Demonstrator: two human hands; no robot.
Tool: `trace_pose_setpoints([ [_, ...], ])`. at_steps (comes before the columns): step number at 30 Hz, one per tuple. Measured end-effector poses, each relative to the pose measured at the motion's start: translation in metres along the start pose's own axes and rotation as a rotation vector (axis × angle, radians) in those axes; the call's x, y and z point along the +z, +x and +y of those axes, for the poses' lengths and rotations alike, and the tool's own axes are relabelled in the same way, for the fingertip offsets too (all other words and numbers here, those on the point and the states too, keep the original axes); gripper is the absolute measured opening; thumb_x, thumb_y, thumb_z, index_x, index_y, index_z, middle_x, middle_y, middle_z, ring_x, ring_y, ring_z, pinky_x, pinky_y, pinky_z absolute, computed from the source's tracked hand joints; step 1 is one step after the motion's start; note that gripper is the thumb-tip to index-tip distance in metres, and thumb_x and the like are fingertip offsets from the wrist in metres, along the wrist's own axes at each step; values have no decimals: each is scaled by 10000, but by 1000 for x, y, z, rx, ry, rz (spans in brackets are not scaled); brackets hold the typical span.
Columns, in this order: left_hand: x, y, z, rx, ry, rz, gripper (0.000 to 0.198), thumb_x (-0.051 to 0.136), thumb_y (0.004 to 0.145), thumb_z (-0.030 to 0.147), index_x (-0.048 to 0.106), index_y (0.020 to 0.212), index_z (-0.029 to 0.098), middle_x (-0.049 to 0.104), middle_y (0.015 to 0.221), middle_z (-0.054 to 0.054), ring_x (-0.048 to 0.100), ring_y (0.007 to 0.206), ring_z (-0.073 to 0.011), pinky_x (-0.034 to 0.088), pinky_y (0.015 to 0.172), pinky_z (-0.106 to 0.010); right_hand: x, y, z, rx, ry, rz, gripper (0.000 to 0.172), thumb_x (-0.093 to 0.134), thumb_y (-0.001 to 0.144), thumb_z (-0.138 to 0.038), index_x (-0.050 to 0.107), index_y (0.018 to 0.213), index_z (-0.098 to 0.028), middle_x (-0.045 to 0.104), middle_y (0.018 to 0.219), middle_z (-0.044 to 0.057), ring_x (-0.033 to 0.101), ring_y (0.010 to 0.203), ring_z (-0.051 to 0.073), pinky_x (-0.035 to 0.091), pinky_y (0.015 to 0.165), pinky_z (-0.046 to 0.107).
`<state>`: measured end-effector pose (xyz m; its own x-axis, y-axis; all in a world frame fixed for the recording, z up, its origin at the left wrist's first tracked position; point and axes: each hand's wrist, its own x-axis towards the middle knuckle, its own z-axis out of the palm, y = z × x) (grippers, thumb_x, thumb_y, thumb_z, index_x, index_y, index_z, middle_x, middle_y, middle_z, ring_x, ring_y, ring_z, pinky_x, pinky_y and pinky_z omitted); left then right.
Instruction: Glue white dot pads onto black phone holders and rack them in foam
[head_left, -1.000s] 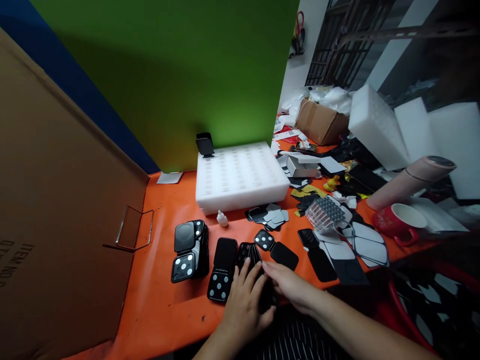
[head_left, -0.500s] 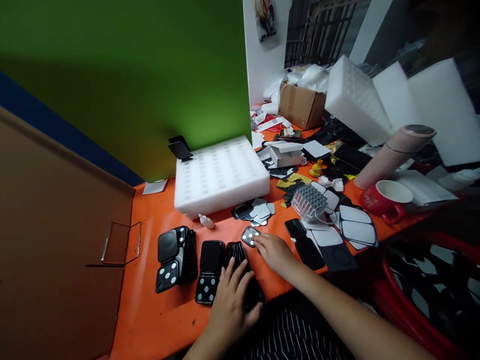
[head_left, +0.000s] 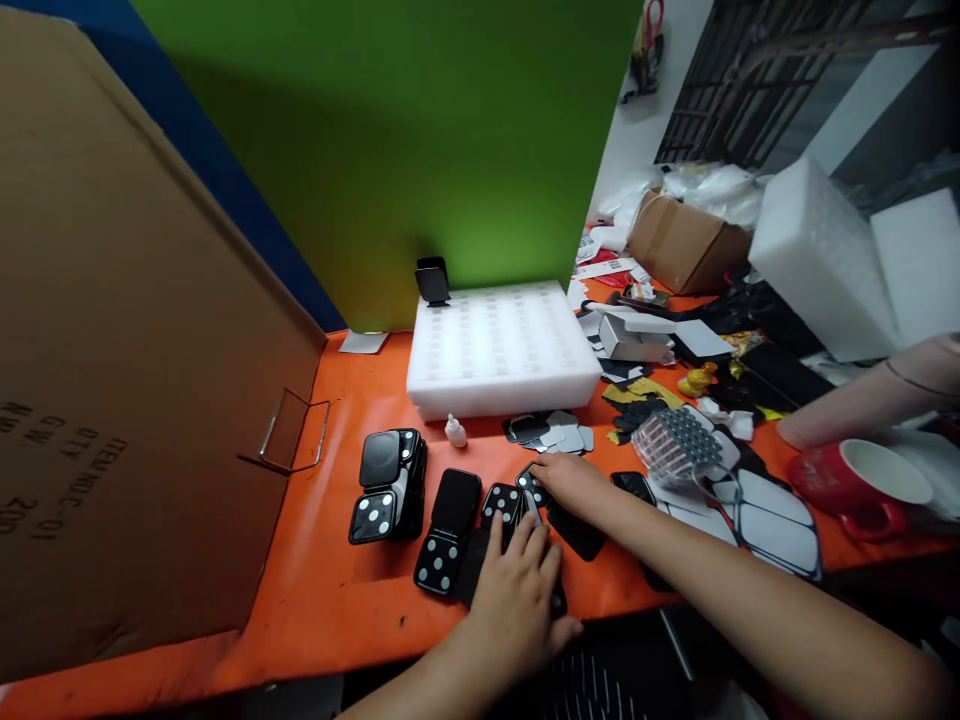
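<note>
My left hand (head_left: 517, 585) lies with fingers spread over a group of overlapping black folding pieces, partly hiding them. A panel with round white dots (head_left: 501, 505) shows just beyond its fingertips. My right hand (head_left: 562, 475) has its fingers closed on the edge of another black folding piece (head_left: 579, 532), whose dotted end sticks out at the fingertips. Left of my left hand, one black folding piece (head_left: 456, 500) lies unfolded, one panel plain and one dotted. Farther left is a stack of similar pieces (head_left: 382, 485).
A white foam block (head_left: 502, 350) stands behind, with a black folding stand (head_left: 432, 281) on it. A small white bottle (head_left: 455, 431) and loose cut sheets (head_left: 551, 432) lie before it. A clear plastic container (head_left: 679, 445) and red mug (head_left: 855, 485) are rightward; a cardboard box (head_left: 150, 350) is left.
The view has turned left. My right hand has drawn its dotted piece closer to the overlapping group. Under my left hand the pieces are more spread, exposing a dotted panel.
</note>
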<state>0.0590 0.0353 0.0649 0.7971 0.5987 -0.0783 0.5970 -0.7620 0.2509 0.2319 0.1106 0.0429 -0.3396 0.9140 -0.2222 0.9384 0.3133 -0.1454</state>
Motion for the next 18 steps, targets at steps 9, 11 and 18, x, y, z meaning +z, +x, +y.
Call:
trace_pose_setpoints([
  [9,47,31,1,42,132,-25,905,399,673,703,344,1312,64,293,1373,-163,192,1294,-290,-53,1058,-502,2,-6,-10,-1,-31,4,339,375,803,-64,575,1054,-171,583,1088,100,522,968,214,408,753,286],
  [11,50,31,2,40,131,-9,897,425,665,691,364,1302,61,314,1363,-162,212,1287,-291,-38,1064,-495,9,-8,-10,22,-15,18,360,382,794,-60,560,1088,-166,553,1152,110,513,994,223,415,776,304],
  [18,50,31,3,30,159,-31,884,411,674,685,357,1308,72,323,1362,-152,206,1288,-293,-35,1066,-483,21,-9,-11,21,-126,58,386,371,791,-47,529,1131,-136,526,1188,116,499,971,228,423,780,312],
])
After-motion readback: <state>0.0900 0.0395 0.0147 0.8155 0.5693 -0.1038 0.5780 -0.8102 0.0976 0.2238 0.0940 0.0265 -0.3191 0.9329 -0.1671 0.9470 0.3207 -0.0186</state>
